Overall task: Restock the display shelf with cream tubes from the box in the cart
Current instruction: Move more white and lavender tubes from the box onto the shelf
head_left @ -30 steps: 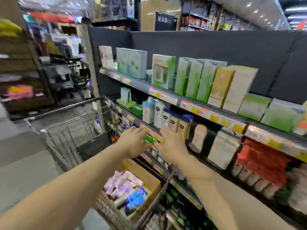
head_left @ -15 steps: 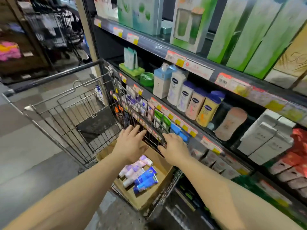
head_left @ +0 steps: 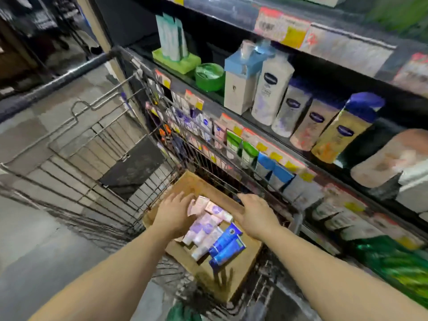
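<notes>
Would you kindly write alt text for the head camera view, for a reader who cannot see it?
Two bare hands, left hand and right hand, reach into a cardboard box of pale purple and blue cream tubes inside a wire shopping cart. Beside the cart, a display shelf carries lotion bottles.

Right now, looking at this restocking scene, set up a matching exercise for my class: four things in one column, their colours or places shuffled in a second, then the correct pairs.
Column A
1. cardboard box
2. round tub
3. two tubes nearest the camera in the box
4. left hand

Column B
a. green, on the shelf
b. blue
c. brown, inside the wire cart
d. over the pale purple tubes

Pairs: 1-c, 2-a, 3-b, 4-d
</notes>
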Tool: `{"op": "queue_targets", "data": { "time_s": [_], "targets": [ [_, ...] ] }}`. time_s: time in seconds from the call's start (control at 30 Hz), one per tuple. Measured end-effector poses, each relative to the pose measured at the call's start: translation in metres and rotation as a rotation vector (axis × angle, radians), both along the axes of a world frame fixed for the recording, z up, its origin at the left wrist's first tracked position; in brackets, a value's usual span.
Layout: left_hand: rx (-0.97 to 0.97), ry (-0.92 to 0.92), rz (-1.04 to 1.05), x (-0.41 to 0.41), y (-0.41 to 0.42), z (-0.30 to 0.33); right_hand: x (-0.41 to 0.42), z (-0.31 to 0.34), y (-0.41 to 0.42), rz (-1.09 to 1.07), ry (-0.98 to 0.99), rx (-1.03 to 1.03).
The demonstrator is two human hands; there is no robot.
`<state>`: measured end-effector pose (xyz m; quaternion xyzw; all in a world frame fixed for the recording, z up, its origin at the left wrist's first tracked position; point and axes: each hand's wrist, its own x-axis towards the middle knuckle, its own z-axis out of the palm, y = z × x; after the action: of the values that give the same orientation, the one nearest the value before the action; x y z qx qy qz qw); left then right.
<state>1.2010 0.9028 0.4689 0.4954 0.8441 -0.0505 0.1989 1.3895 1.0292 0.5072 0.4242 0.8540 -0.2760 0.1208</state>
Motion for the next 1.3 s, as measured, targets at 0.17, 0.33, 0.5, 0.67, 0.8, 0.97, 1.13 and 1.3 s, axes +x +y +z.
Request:
{"op": "queue_targets", "data": {
  "time_s": [0.17, 0.33, 0.5, 0.67, 0.8, 0.97, 1.13, 1.3],
  "targets": [
    [-0.151, -0.168, -0.054, -0.045, 0.007, -0.056, -0.026, -0.038, -0.010, -0.169, -0.020, -0.127],
    [-0.267, -0.315, -0.020, -0.067, 0.024, -0.121, -0.053, -0.097, -0.027, -0.295, -0.118, -0.239],
    [-0.272, -0.369, 0.066, -0.059, 0.033, -0.181, -0.063, -0.141, -0.040, -0.347, -0.209, -0.338],
    [-0.225, -0.299, 0.156, -0.046, 0.042, -0.221, -0.065, -0.178, -0.038, -0.384, -0.234, -0.378],
    [-0.280, -0.140, 0.082, -0.046, 0.054, -0.225, -0.066, -0.201, -0.042, -0.387, -0.231, -0.388],
    [-0.354, -0.353, 0.225, -0.056, 0.068, -0.211, -0.077, -0.199, -0.041, -0.467, -0.167, -0.479],
    [-0.334, -1.443, 0.586, -0.068, 0.046, -0.186, -0.093, -0.190, -0.034, -0.715, 0.079, -0.718],
    [-0.319, -1.592, 0.485, -0.068, 0.036, -0.170, -0.092, -0.180, -0.029, -0.915, 0.283, -0.958]
  ]
}}
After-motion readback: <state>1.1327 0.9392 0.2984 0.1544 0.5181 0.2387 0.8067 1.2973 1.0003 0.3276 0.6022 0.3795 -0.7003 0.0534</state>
